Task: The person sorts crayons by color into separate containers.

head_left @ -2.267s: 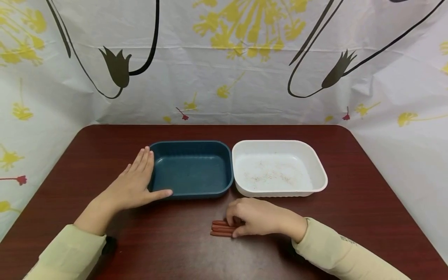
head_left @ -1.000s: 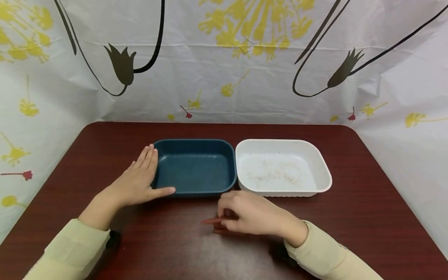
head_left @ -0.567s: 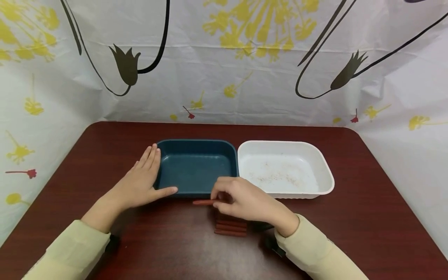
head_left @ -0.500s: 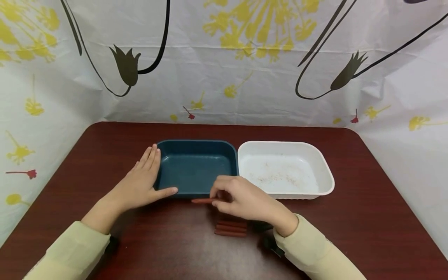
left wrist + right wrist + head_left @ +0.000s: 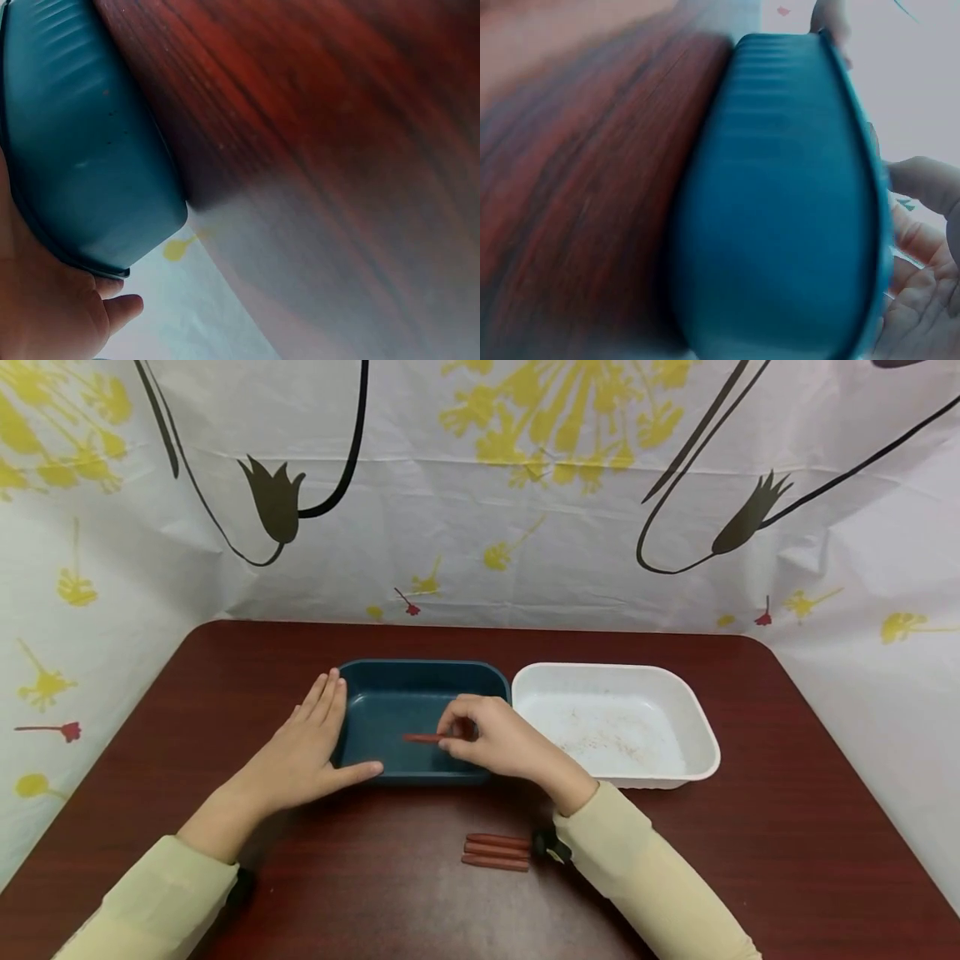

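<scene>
My right hand (image 5: 487,735) pinches a slim reddish-brown stick (image 5: 422,738) with a tapered tip between thumb and fingers. Hand and stick are over the dark teal tray (image 5: 427,777); I cannot tell whether the stick touches its floor. My left hand (image 5: 300,752) rests at the tray's left end, fingers straight along the side and thumb on the front rim. The left wrist view shows the teal tray's outer wall (image 5: 90,135) beside that hand. Three similar sticks (image 5: 497,852) lie side by side on the table in front. In the right wrist view the stick is hidden.
A white tray (image 5: 617,779) with brownish specks on its floor stands against the teal tray's right side. Both stand on a dark red wooden table (image 5: 337,877). A white cloth with printed flowers (image 5: 420,510) hangs behind and at the sides.
My right hand has picked one stick from the group on the table and carried it forward, over the teal tray's rim. The left hand stays at the tray's left end.
</scene>
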Motion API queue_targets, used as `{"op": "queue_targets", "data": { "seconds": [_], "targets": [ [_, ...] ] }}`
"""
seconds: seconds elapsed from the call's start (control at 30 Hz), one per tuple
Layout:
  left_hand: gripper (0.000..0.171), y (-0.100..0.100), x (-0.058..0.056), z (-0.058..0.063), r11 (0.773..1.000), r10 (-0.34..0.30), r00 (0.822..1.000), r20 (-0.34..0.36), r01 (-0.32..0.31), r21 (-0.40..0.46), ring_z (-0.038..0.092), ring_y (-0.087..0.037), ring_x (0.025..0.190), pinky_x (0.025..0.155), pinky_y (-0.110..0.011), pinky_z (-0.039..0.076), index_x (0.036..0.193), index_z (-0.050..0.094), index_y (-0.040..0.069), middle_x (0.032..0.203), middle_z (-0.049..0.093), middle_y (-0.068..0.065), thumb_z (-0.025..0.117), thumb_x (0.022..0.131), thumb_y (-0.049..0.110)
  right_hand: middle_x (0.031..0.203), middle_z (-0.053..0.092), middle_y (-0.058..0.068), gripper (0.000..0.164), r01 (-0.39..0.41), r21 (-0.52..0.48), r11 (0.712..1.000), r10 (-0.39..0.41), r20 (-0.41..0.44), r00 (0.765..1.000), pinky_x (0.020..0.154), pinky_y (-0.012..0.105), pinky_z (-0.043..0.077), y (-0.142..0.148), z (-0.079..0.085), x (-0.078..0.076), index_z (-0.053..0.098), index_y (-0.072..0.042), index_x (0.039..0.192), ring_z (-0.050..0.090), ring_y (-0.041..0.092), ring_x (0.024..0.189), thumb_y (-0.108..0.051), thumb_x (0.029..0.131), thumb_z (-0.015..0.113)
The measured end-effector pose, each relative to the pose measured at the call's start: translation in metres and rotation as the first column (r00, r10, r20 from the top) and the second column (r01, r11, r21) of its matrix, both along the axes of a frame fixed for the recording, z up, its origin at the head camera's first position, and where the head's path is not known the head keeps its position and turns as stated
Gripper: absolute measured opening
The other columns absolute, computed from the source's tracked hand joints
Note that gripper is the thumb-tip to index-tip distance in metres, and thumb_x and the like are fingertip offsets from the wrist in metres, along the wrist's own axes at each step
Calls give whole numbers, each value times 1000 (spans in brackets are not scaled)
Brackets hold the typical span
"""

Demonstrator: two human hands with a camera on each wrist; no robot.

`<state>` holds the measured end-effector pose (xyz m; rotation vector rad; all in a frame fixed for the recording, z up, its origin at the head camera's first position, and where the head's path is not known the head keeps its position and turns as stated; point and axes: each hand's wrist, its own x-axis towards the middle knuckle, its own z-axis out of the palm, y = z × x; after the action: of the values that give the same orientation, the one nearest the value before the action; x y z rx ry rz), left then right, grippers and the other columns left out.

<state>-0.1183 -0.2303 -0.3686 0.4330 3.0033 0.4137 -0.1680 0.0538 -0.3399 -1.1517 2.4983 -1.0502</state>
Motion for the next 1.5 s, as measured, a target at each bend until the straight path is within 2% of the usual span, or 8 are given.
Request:
{"op": "queue_targets", "data": {
  "seconds": [0.13, 0.3, 0.57, 0.83, 1.17, 1.33, 1.5],
  "targets": [
    [121, 0, 1, -1, 1000, 3, 1000, 6, -3, 1, -1, -40, 155, 118, -64, 20, 157, 0, -4, 167, -5, -18, 53, 84, 77, 84, 63, -1, 4, 18, 27, 999, -18, 26, 999, 63, 23, 48, -8, -7, -11, 71, -13, 96, 54, 11, 71, -15, 93, 70],
    [121, 0, 1, 1, 1000, -3, 1000, 13, 3, -9, -1, -40, 155, 117, -65, 21, 157, -1, -4, 167, -5, -19, 52, 84, 78, 85, 64, -1, 5, 38, 96, 995, -40, 20, 999, 63, 22, 47, -17, -11, -19, 73, -14, 95, 55, 11, 73, -17, 92, 72],
    [121, 0, 0, 4, 1000, -14, 1000, 5, 14, -19, 2, -42, 154, 115, -67, 23, 157, 1, -5, 167, -3, -21, 51, 84, 78, 93, 67, 0, 5, 40, 205, 978, -42, 5, 999, 70, 24, 49, -31, -15, -25, 73, -15, 95, 57, 12, 79, -19, 93, 71],
    [120, 0, 1, 6, 1000, -15, 1000, -6, 15, -10, 3, -42, 154, 115, -67, 24, 156, 3, -6, 166, -1, -22, 51, 85, 77, 89, 69, 0, 5, 56, 272, 961, -60, 4, 998, 68, 25, 50, -39, -18, -26, 74, -16, 95, 59, 11, 76, -19, 92, 72],
    [121, 1, 0, 3, 1000, -15, 1000, 2, 15, -4, 2, -41, 154, 115, -67, 23, 157, 3, -6, 167, -2, -21, 53, 84, 77, 96, 70, 1, 7, 85, 268, 960, -91, 10, 996, 74, 29, 52, -33, -19, -22, 74, -15, 99, 60, 12, 80, -19, 93, 71],
    [120, 1, 0, 2, 1000, -18, 1000, -5, 18, 5, 2, -42, 154, 114, -67, 24, 156, 3, -7, 166, -1, -22, 53, 85, 76, 103, 70, 2, 14, 101, 227, 969, -100, -16, 995, 75, 30, 54, -24, -11, -16, 73, -13, 104, 62, 13, 86, -20, 93, 71],
    [120, 0, 0, 3, 1000, -15, 1000, -2, 15, 9, 2, -42, 154, 115, -67, 23, 156, 2, -6, 166, -2, -22, 53, 85, 76, 103, 68, 2, 15, 114, 172, 978, -103, -68, 992, 73, 28, 52, -9, 0, -7, 73, -11, 105, 63, 16, 88, -19, 92, 72]
  ]
}}
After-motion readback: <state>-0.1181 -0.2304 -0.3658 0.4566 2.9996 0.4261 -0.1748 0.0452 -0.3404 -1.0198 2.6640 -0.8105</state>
